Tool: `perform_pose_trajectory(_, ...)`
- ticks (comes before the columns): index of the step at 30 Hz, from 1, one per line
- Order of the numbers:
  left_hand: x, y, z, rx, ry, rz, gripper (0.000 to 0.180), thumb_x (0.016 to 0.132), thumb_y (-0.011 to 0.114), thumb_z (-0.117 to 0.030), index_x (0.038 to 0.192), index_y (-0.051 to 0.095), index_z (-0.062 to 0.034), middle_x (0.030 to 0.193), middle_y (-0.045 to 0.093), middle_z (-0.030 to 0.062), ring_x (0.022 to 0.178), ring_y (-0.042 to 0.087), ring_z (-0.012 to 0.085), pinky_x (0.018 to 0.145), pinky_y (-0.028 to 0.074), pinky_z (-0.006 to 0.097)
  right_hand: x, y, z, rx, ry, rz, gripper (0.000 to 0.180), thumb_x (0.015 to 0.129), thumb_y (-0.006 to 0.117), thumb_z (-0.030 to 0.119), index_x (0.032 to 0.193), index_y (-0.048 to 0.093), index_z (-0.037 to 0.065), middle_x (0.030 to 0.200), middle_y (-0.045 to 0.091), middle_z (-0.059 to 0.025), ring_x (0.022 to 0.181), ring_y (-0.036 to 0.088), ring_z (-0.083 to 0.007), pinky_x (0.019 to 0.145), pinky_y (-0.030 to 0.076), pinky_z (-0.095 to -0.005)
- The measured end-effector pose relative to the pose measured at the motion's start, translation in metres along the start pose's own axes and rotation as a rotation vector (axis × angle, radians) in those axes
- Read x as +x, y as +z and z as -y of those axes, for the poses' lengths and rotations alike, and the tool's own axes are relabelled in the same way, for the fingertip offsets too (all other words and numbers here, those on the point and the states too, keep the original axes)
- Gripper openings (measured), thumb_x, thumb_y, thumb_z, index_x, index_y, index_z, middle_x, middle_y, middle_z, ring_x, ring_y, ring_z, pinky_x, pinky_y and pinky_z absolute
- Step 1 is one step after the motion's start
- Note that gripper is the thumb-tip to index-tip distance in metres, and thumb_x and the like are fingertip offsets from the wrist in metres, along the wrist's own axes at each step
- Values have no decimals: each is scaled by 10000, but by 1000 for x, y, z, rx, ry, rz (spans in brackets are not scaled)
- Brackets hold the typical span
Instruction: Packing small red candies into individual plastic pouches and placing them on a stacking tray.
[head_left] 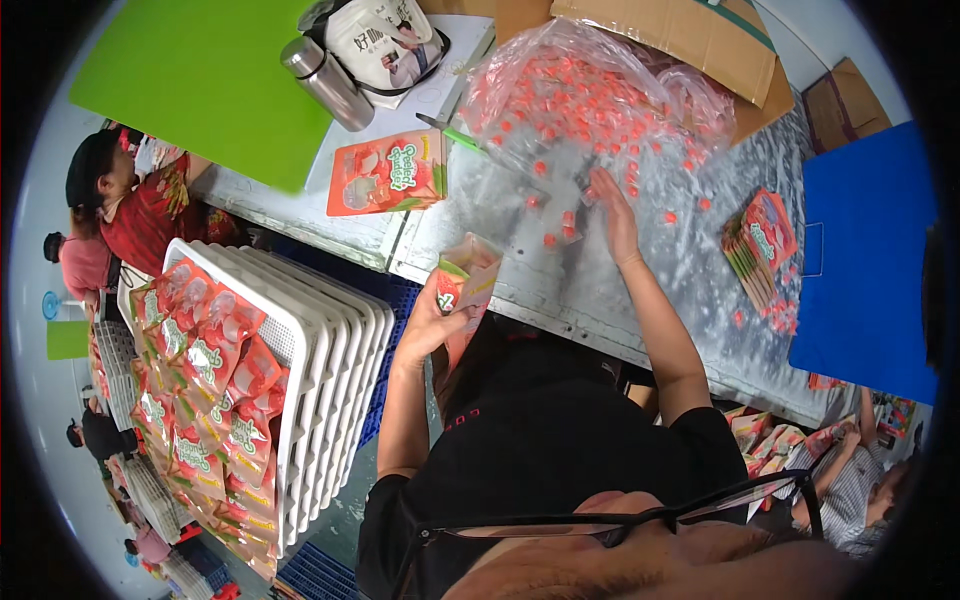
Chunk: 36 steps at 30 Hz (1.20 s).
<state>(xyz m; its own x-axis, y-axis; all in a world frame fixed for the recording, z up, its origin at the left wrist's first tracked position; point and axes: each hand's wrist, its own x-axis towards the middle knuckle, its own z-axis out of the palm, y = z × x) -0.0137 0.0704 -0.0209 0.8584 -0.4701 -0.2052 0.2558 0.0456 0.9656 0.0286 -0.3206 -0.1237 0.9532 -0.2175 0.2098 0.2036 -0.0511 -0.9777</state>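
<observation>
My left hand (425,330) is closed around a red and green pouch (468,275), holding it upright off the table's front edge with its top spread apart. Over the metal tabletop (540,270), my right hand (616,215) has its fingers stretched out beside some small clear packets with red ends (568,222). Nothing shows in that hand, though the fingertips are slightly blurred. Beyond it, a large clear plastic bag (510,75) lies spread with many more of these small red pieces. A flat stack of printed pouches (388,172) lies farther left.
On my left, stacked white crates (335,370) carry a heap of pouches (205,400). A green-handled cutter (460,137), steel flask (335,90) and white bag (385,50) lie at the back. More pouches (760,245) stand near a blue panel (865,260). Other people work on both sides.
</observation>
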Motion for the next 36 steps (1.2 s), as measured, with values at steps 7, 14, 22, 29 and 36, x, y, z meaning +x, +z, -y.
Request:
perform_pose_trajectory(7, -7, -4, 1, -43, 6, -46, 785, 737, 653, 72, 1497, 483, -22, 1354, 620, 61, 1266, 574, 163, 1103, 435, 342, -10, -2, 18, -426, -125, 16, 502, 1072, 512, 249, 1554, 501, 107, 1611, 450, -191, 1508, 404, -348, 1267, 275, -415)
perform_pose_trajectory(14, -13, -3, -1, 28, 0, -93, 761, 759, 627, 122, 1491, 491, -36, 1322, 630, 50, 1250, 583, 155, 1085, 452, 332, -19, 37, 40, -1065, -315, 299, 580, 986, 670, 303, 1533, 527, 173, 1634, 398, -156, 1521, 334, -396, 1261, 267, -545)
perform_pose_trajectory(22, -16, -7, -1, -17, 6, -111, 769, 748, 600, 132, 1492, 486, -30, 1295, 632, 37, 1178, 605, 140, 1002, 498, 313, 16, 58, 14, -1046, -267, 214, 527, 1037, 580, 388, 1525, 553, 188, 1589, 457, -126, 1482, 374, -357, 1222, 313, -523)
perform_pose_trajectory(29, -18, -13, 1, -48, 27, -107, 767, 752, 625, 106, 1494, 478, -22, 1301, 628, 30, 1213, 582, 128, 1060, 453, 311, 73, 46, -22, -369, -18, 493, 506, 1062, 513, 439, 1506, 571, 205, 1531, 537, -140, 1504, 363, -316, 1216, 321, -504)
perform_pose_trajectory(36, -14, 0, -14, -15, 20, -113, 720, 750, 672, 67, 1446, 514, -28, 1257, 628, 23, 1196, 570, 111, 1056, 451, 307, 5, 71, 28, -1029, -569, 455, 473, 945, 694, 353, 1387, 647, 192, 1425, 574, -97, 1374, 479, -350, 1144, 396, -535)
